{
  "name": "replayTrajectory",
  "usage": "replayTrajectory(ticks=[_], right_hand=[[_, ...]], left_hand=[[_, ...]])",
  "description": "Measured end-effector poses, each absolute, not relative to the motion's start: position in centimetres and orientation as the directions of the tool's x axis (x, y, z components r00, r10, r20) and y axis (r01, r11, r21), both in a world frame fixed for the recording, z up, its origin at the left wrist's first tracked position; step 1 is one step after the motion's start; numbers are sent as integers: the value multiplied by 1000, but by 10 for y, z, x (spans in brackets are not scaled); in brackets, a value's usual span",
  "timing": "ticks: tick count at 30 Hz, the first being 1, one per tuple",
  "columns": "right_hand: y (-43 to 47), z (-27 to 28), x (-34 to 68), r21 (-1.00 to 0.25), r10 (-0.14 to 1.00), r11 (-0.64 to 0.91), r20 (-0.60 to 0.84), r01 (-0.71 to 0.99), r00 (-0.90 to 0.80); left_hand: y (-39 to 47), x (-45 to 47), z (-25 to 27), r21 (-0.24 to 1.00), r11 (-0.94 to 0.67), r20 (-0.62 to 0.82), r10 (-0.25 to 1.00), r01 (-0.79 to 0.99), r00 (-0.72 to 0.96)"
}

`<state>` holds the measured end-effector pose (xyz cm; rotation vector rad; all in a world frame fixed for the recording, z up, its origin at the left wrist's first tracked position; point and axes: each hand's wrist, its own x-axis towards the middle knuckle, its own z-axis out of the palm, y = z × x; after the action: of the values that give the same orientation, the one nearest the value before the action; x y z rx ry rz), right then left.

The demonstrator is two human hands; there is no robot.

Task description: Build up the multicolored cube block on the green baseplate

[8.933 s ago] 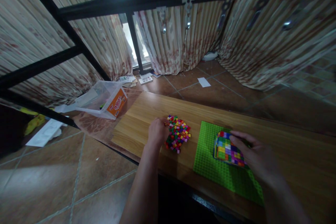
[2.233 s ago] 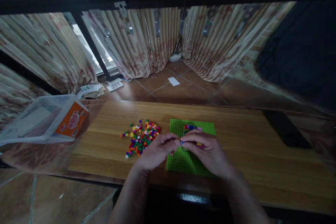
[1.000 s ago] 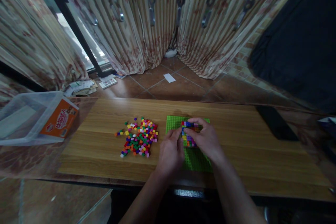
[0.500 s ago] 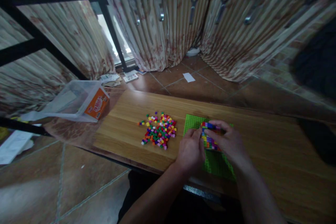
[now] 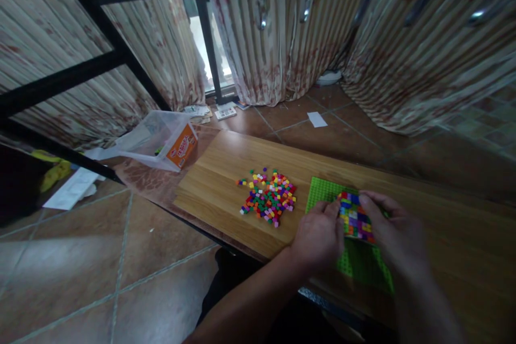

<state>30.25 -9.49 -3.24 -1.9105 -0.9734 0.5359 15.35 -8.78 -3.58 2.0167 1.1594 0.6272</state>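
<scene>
A many-coloured block of small building bricks [image 5: 355,217] sits between my hands, over the studded green baseplate [image 5: 324,188]. My left hand [image 5: 320,234] closes on the block's left edge, its fingertips near the upper left corner. On the other side, my right hand [image 5: 397,228] grips the right edge, with the thumb along the top face and the fingers bent behind. Whether the block is fixed to the baseplate or held just above it, I cannot tell. Left of the baseplate, a pile of loose small bricks [image 5: 270,199] in mixed colours is spread over the wooden tabletop [image 5: 226,172].
A clear plastic bin [image 5: 155,140] with an orange label lies at the table's left end, something green inside. Black metal bars [image 5: 116,56] cross in front of striped curtains [image 5: 266,64]. Papers [image 5: 317,119] lie on the tiled floor beyond the table.
The view has swung left, so everything appears farther right. My right hand has shifted toward the block's right side, and more of its coloured top face shows.
</scene>
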Motion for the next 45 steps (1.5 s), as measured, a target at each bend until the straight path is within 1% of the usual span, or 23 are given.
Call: replayTrajectory(ticks=[6,11,18,23,27,29,32,35,37,41,45], right_hand=[[-97,-32,303,-847,808,-300,19,440,588],[-97,-32,303,-841,777,-323,26,433,629],[-95,-34,303,-828,779,-318,49,462,625],[-95,-36,303,-841,778,-293,68,455,625],[-95,-37,304,-829,783,-304,63,469,619],[-95,-36,304,-832,784,-302,60,465,618],[-95,-34,302,-839,782,-313,39,445,623],[-95,-33,302,-837,776,-329,24,437,630],[-95,-35,303,-842,779,-322,25,433,627],[-95,-37,306,-842,781,-319,26,435,624],[-95,-36,308,-824,795,-329,23,462,606]], left_hand=[[-83,143,-33,777,-355,72,870,520,487],[-82,141,-37,774,-369,78,862,515,501],[-84,145,-39,703,-389,37,856,596,516],[-84,146,-38,683,-401,30,851,610,525],[-82,143,-37,657,-418,12,838,627,546],[-79,139,-35,643,-424,24,844,638,536],[-67,131,-33,587,-434,102,877,684,469],[-51,122,-32,500,-450,195,891,740,410],[-41,117,-35,432,-433,223,901,791,372],[-27,112,-46,313,-401,214,913,861,348],[-22,109,-50,263,-372,184,925,890,332]])
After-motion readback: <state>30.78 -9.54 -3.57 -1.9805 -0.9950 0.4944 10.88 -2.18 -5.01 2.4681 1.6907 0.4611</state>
